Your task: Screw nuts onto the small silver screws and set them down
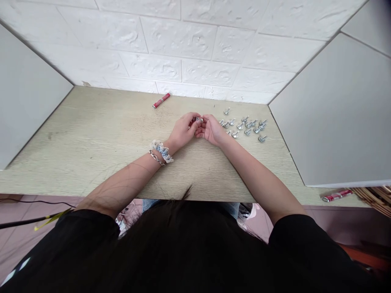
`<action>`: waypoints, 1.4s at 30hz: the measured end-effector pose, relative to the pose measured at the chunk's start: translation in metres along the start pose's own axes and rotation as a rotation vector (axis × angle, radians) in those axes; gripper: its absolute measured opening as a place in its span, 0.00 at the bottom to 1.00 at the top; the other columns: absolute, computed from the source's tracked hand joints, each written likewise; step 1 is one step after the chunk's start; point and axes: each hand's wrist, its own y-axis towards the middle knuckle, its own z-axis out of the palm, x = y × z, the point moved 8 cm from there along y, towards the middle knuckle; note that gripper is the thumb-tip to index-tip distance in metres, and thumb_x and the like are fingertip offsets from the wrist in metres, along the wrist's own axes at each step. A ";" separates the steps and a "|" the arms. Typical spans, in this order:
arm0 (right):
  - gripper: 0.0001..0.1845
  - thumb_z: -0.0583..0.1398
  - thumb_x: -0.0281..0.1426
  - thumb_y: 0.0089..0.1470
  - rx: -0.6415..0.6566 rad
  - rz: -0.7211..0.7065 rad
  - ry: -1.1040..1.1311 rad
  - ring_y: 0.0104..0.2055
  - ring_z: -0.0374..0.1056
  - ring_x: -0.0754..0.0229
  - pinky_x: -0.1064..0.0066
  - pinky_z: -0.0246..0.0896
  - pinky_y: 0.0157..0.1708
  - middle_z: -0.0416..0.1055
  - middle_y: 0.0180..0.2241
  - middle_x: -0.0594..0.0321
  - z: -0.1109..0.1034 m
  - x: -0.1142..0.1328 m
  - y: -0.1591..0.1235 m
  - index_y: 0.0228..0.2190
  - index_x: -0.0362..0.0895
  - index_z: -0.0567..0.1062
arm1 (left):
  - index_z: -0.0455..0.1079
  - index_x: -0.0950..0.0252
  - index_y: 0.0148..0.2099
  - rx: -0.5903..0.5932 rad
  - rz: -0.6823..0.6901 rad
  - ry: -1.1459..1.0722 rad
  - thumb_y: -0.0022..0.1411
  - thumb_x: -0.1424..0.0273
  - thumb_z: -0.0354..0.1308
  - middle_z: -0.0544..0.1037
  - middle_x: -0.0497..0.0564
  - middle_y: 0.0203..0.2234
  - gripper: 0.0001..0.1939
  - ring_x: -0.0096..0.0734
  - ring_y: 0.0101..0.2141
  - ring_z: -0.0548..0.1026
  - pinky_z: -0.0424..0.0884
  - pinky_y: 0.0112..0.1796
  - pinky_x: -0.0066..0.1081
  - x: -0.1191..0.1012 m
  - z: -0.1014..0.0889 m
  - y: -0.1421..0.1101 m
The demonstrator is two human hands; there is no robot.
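Observation:
My left hand [183, 131] and my right hand [211, 128] meet at the middle of the wooden table [100, 138]. Their fingers are pinched together on one small silvery metal piece [199, 119]; something reddish shows just behind the left fingers. A scrunchie and a chain bracelet [161, 151] sit on my left wrist. Several small silvery metal fittings [247, 124] lie scattered on the table just right of my right hand.
A red tube [161, 100] lies at the back of the table near the white brick wall. Grey panels stand at both sides. Another red tube [336, 196] rests at the front right edge beside a wicker basket [374, 198].

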 end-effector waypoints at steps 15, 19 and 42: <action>0.20 0.51 0.41 0.63 -0.037 -0.001 -0.022 0.20 0.64 0.69 0.77 0.65 0.24 0.68 0.19 0.66 -0.002 -0.004 0.002 0.26 0.42 0.70 | 0.69 0.65 0.48 0.011 -0.008 -0.027 0.66 0.69 0.50 0.78 0.49 0.35 0.11 0.28 0.35 0.74 0.69 0.39 0.28 0.000 0.000 -0.001; 0.17 0.52 0.38 0.63 -0.022 -0.021 0.000 0.22 0.65 0.69 0.77 0.65 0.25 0.70 0.21 0.65 -0.002 -0.003 0.002 0.27 0.42 0.70 | 0.69 0.65 0.48 0.005 -0.041 -0.019 0.65 0.69 0.51 0.78 0.49 0.33 0.11 0.27 0.32 0.74 0.69 0.36 0.28 0.001 -0.001 -0.001; 0.07 0.55 0.22 0.48 0.054 -0.087 0.152 0.25 0.64 0.70 0.76 0.64 0.30 0.69 0.24 0.70 -0.005 0.003 -0.001 0.30 0.45 0.66 | 0.69 0.65 0.49 0.007 0.019 0.010 0.65 0.71 0.50 0.78 0.51 0.38 0.12 0.29 0.38 0.74 0.70 0.41 0.30 -0.003 0.000 -0.001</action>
